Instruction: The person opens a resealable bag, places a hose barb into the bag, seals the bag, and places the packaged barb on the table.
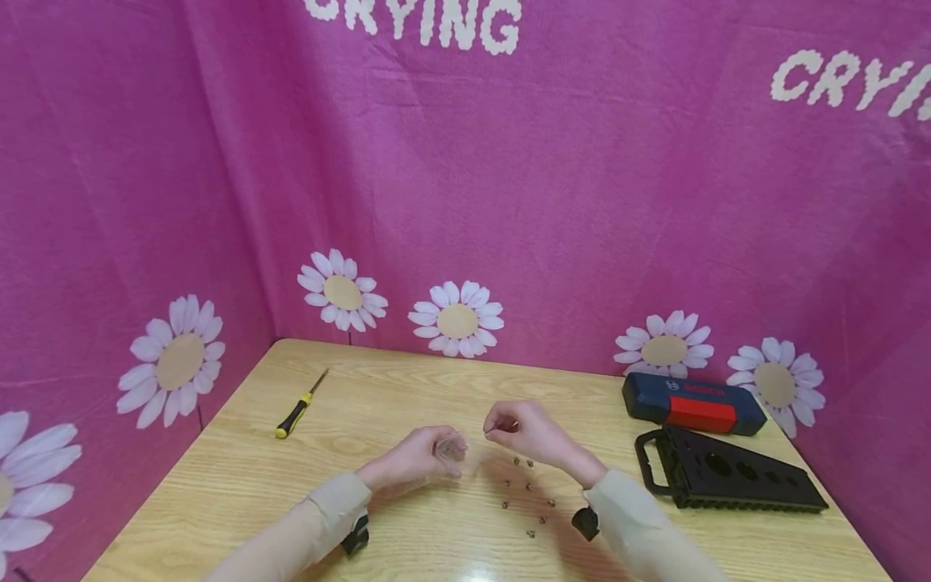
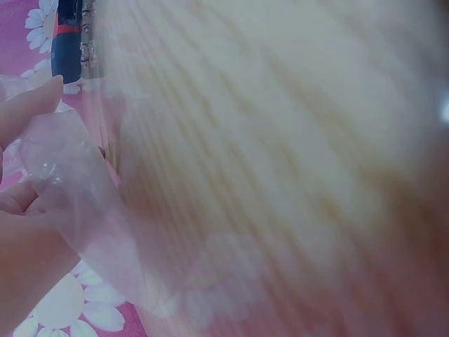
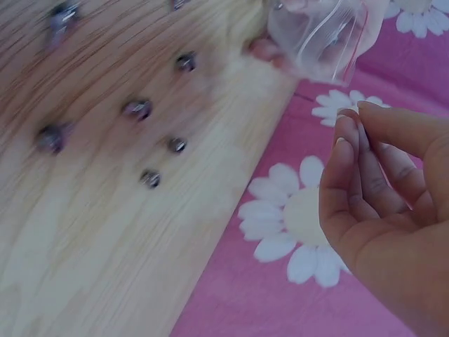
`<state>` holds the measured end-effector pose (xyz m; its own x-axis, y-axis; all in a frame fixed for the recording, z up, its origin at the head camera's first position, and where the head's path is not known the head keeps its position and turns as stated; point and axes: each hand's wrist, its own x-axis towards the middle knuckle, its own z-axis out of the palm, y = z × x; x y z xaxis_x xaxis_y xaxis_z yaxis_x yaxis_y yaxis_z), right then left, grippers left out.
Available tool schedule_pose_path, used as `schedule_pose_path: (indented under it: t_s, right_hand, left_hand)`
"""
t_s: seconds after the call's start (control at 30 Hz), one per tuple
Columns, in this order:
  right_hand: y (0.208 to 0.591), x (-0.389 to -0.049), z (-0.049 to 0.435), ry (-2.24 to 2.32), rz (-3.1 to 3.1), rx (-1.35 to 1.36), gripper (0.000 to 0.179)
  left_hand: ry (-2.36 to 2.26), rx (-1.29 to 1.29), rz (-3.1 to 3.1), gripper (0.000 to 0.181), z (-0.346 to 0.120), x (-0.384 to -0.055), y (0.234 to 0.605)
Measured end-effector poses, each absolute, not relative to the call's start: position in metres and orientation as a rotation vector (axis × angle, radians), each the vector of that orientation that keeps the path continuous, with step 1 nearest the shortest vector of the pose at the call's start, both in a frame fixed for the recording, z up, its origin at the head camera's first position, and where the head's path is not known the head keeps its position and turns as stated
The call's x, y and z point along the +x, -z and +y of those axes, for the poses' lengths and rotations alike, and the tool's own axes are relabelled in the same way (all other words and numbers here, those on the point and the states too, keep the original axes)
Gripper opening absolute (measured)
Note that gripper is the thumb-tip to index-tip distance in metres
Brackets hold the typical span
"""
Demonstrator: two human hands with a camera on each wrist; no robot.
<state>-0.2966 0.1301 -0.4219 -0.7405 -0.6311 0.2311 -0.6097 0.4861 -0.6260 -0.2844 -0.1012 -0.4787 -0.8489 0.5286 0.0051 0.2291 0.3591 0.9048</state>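
Note:
A clear plastic zip bag point(image 1: 452, 449) is gripped by my left hand point(image 1: 412, 457), its mouth facing right. The right wrist view shows the bag point(image 3: 309, 45) with zip lines and small shiny bits inside; in the left wrist view its film point(image 2: 91, 203) hangs over the fingers. Just right of the bag and apart from it, my right hand point(image 1: 529, 432) hovers above the table with thumb and fingertips brought together. Nothing shows between those tips in the right wrist view. Several small metal fasteners point(image 3: 137, 108) lie scattered on the wood below my right hand; blur hides their exact kind.
A yellow-and-black screwdriver point(image 1: 296, 414) lies on the left of the wooden table point(image 1: 240, 493). At the right are a blue-and-red Bosch case point(image 1: 691, 402) and a black plastic holder point(image 1: 742, 473) with a handle and round holes. Pink flowered cloth point(image 1: 538, 210) hangs behind and beside the table.

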Motion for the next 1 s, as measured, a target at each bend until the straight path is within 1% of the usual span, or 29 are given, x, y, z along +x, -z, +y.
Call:
schedule_pose_path:
  t_s: [0.03,0.2,0.5,0.77,1.0]
  right_hand:
    - [0.423,-0.297,0.134,1.118,2.683,-1.118,0.002]
    - [0.432,-0.299,0.151,1.125,2.717,-1.096,0.006]
    - [0.449,-0.298,0.176,1.031,2.797,-0.975,0.005]
    - [0.463,-0.299,0.188,0.938,2.831,-0.878,0.007]
    - [0.468,-0.297,0.190,0.897,2.851,-0.888,0.007]
  left_hand:
    - [-1.489,0.671,2.337,0.030,-0.101,-0.284,0.479]
    - [-1.488,0.680,2.354,0.030,-0.101,-0.284,0.480]
    - [-1.446,0.703,2.397,0.029,-0.101,-0.285,0.481]
    - [-1.457,0.708,2.390,0.030,-0.101,-0.286,0.482]
    - [-1.438,0.679,2.407,0.029,-0.100,-0.285,0.480]
